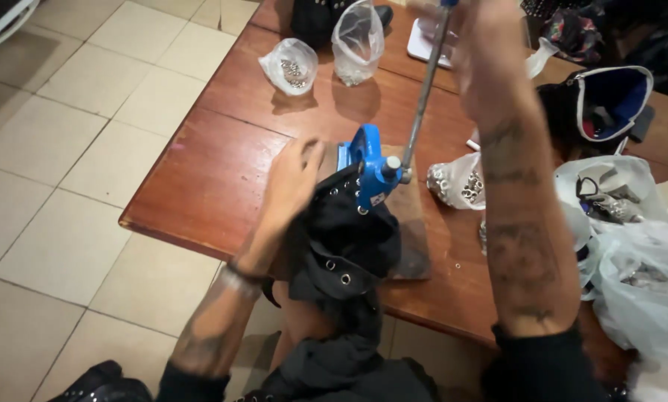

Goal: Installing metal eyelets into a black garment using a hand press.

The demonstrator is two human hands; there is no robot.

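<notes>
Black garment [345,246] with metal eyelets lies on the wooden table [222,179], its edge under the blue hand press [369,175]; left hand [293,179] presses flat on it, fingers together; right hand [483,52] grips the press lever [423,93]

This looks like a small home workshop for garment or leather work, shown by a blue hand press [369,173] bolted to a board on a worn wooden table [222,171], clear bags of metal eyelets [291,68] on the far side, and a pale tiled floor [66,149] at left.
</notes>
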